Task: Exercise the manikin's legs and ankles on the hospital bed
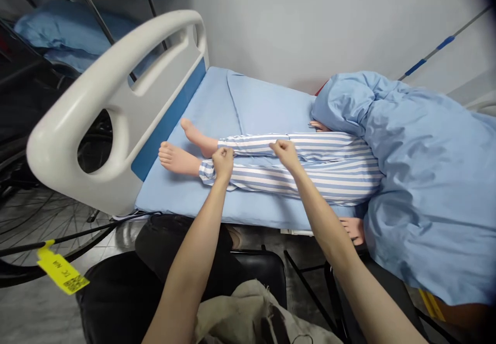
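A manikin-like figure lies along the bed in blue-and-white striped trousers (325, 189), its bare feet (180, 159) toward the footboard. Near the ankle cuffs, my left hand (223, 164) is closed in a pinch at the trouser fabric. Farther up the legs, over the shin or knee area, my right hand (285, 154) is also closed, thumb and finger pressed together. Whether cloth is between the right fingertips cannot be made out. A bunched light blue quilt (426, 168) covers the figure's upper part. One of its hands (352, 229) shows at the near bed edge.
A white footboard (127, 91) with cut-out grips stands at the left end of the light blue sheet (263, 101). Beside it is a wheelchair wheel (34, 220) with a yellow tag (62, 270). Black chairs (259, 271) stand close below my arms. A wall runs behind.
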### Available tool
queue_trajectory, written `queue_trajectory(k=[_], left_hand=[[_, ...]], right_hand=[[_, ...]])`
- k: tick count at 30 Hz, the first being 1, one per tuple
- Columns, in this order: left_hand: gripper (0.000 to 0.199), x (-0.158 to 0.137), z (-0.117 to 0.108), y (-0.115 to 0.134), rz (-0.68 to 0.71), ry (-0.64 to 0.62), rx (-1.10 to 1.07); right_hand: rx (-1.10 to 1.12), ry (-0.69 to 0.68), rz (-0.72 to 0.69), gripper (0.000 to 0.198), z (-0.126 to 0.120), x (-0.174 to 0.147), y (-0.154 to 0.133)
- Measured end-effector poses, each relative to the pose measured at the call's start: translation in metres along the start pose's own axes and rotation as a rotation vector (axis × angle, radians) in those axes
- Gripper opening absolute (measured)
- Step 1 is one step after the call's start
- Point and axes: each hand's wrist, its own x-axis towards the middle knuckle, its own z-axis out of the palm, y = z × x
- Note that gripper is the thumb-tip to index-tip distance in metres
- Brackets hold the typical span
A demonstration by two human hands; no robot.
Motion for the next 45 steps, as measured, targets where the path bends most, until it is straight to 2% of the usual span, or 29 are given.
queue_trajectory(k=[3, 6, 8, 12, 14, 16, 18, 21, 24, 27, 30, 32, 35, 39, 42, 45], left_hand=[[0.018, 0.007, -0.002, 0.004, -0.052, 0.016, -0.035], [0.019, 0.002, 0.007, 0.016, -0.068, -0.010, -0.060], [0.017, -0.008, 0.023, 0.028, -0.054, -0.093, -0.113], [0.014, -0.036, 0.070, 0.047, 0.008, -0.363, -0.208], [0.018, -0.050, 0.090, 0.044, -0.011, -0.479, -0.175], [0.029, -0.061, 0.100, 0.033, -0.011, -0.573, -0.058], [0.040, -0.066, 0.100, 0.020, 0.050, -0.651, 0.087], [0.045, -0.064, 0.093, 0.009, 0.127, -0.748, 0.194], [0.044, -0.061, 0.092, 0.011, 0.074, -0.706, 0.130], [0.043, -0.067, 0.103, 0.022, 0.016, -0.615, -0.032], [0.042, -0.078, 0.117, 0.027, 0.046, -0.627, -0.153], [0.041, -0.084, 0.124, 0.024, 0.044, -0.612, -0.142], [0.040, -0.090, 0.126, 0.012, 0.073, -0.608, 0.040], [0.042, -0.093, 0.122, 0.004, 0.163, -0.675, 0.212], [0.043, -0.093, 0.120, 0.005, 0.155, -0.664, 0.188], [0.042, -0.092, 0.120, 0.006, 0.148, -0.668, 0.174]], right_hand=[[0.009, 0.116, 0.077, 0.043, -0.024, -0.008, 0.018], [-0.063, 0.165, 0.143, 0.042, -0.020, -0.023, 0.047], [-0.110, 0.211, 0.141, 0.042, -0.012, -0.030, 0.060], [-0.073, 0.256, 0.157, 0.043, -0.007, -0.030, 0.066], [-0.004, 0.308, 0.198, 0.043, -0.009, -0.029, 0.063], [0.063, 0.373, 0.226, 0.043, -0.014, -0.029, 0.059], [0.107, 0.382, 0.194, 0.044, -0.022, -0.032, 0.054], [0.088, 0.329, 0.101, 0.047, -0.039, -0.039, 0.050], [0.024, 0.351, 0.114, 0.049, -0.050, -0.050, 0.050], [-0.045, 0.340, 0.124, 0.048, -0.046, -0.060, 0.056], [-0.027, 0.324, 0.115, 0.048, -0.038, -0.062, 0.059], [0.017, 0.337, 0.127, 0.049, -0.042, -0.060, 0.056], [-0.007, 0.366, 0.082, 0.052, -0.067, -0.057, 0.043], [-0.112, 0.473, -0.035, 0.052, -0.120, -0.059, 0.032], [-0.140, 0.574, -0.011, 0.051, -0.154, -0.065, 0.046], [-0.222, 0.653, 0.105, 0.050, -0.169, -0.076, 0.075]])
